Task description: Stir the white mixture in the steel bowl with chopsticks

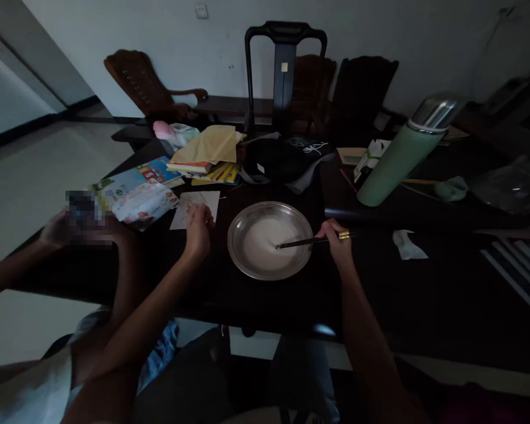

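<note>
A round metal basin [235,250] holds a pale, milky mixture [265,250] on the dark table in front of me. My right hand [335,235], closed, grips dark chopsticks [304,242] with gold bands near their upper end; their tips dip into the mixture. Left of the basin, my left hand [198,229] is closed with curled fingers, over the edge of a white sheet of paper [211,203]. Thin pale bits lie on that sheet. Whatever the left fingers hold, if anything, is hidden.
Another person's hands [57,228] hold a blurred object at the left. Books [194,166], a picture book [136,176] and a black bag [274,159] lie behind the basin. A green thermos [400,156] stands back right; a crumpled tissue [408,245] lies right.
</note>
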A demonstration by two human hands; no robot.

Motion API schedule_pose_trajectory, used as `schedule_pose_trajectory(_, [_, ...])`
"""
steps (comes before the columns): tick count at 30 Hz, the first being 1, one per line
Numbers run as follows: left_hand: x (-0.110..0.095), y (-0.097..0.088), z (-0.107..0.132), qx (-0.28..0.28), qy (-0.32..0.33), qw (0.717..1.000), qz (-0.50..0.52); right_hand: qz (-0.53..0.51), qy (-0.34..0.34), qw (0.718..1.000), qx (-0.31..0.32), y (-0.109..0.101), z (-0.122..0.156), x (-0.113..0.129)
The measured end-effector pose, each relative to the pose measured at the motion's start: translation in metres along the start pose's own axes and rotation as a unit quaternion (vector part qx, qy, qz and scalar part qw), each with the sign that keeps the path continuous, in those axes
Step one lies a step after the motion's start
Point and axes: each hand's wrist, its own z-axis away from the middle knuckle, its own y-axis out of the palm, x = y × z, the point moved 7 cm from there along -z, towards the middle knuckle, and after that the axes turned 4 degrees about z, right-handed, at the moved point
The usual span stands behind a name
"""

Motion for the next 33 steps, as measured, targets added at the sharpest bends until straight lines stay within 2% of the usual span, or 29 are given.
schedule_pose_trajectory(2, [0.045, -0.014, -0.002, 0.011, -0.081, 0.996, -0.046, -0.006, -0.011, 0.998, 0.068, 0.012, 0.002, 0.003])
schedule_pose_trajectory(4, [0.068, -0.020, 0.006, 0.043, -0.092, 0.990, -0.097, 0.014, -0.031, 0.994, 0.106, 0.021, 0.003, 0.007])
schedule_pose_trajectory(5, [0.072, -0.020, 0.010, 0.064, -0.081, 0.988, -0.119, 0.025, -0.036, 0.994, 0.100, 0.021, 0.003, 0.007])
schedule_pose_trajectory(8, [0.073, -0.016, 0.021, 0.115, -0.052, 0.981, -0.145, 0.026, -0.025, 0.999, 0.016, 0.006, 0.000, 0.002])
schedule_pose_trajectory(10, [0.074, -0.013, 0.024, 0.135, -0.057, 0.980, -0.137, -0.002, -0.012, 1.000, -0.011, -0.001, -0.001, -0.002])
schedule_pose_trajectory(12, [0.074, -0.012, 0.024, 0.147, -0.066, 0.979, -0.125, -0.019, -0.011, 0.999, 0.025, 0.004, 0.000, -0.001])
schedule_pose_trajectory(14, [0.077, -0.010, 0.025, 0.165, -0.078, 0.977, -0.109, -0.005, -0.023, 0.996, 0.089, 0.017, 0.002, 0.003])
schedule_pose_trajectory(16, [0.078, -0.008, 0.026, 0.181, -0.084, 0.975, -0.096, 0.016, -0.034, 0.992, 0.120, 0.024, 0.004, 0.005])
schedule_pose_trajectory(17, [0.078, -0.007, 0.027, 0.190, -0.084, 0.974, -0.092, 0.022, -0.034, 0.993, 0.110, 0.023, 0.003, 0.004])
schedule_pose_trajectory(20, [0.076, -0.004, 0.030, 0.210, -0.079, 0.971, -0.088, 0.003, -0.010, 1.000, 0.015, 0.005, 0.000, -0.003])
schedule_pose_trajectory(22, [0.075, -0.003, 0.031, 0.213, -0.081, 0.970, -0.089, -0.027, 0.004, 1.000, -0.013, -0.001, 0.000, -0.007])
schedule_pose_trajectory(23, [0.075, -0.003, 0.031, 0.213, -0.082, 0.969, -0.091, -0.037, 0.002, 0.999, 0.000, 0.000, 0.000, -0.007])
schedule_pose_trajectory(26, [0.074, -0.004, 0.031, 0.207, -0.085, 0.970, -0.097, -0.014, -0.032, 0.995, 0.093, 0.017, 0.002, 0.002])
schedule_pose_trajectory(28, [0.074, -0.004, 0.031, 0.207, -0.086, 0.970, -0.097, 0.014, -0.048, 0.992, 0.112, 0.022, 0.003, 0.004])
schedule_pose_trajectory(32, [0.073, -0.004, 0.031, 0.206, -0.089, 0.970, -0.098, 0.005, -0.015, 1.000, -0.004, 0.002, 0.000, -0.003])
schedule_pose_trajectory(33, [0.073, -0.004, 0.031, 0.204, -0.089, 0.970, -0.098, -0.007, -0.007, 1.000, -0.014, 0.000, 0.000, -0.004])
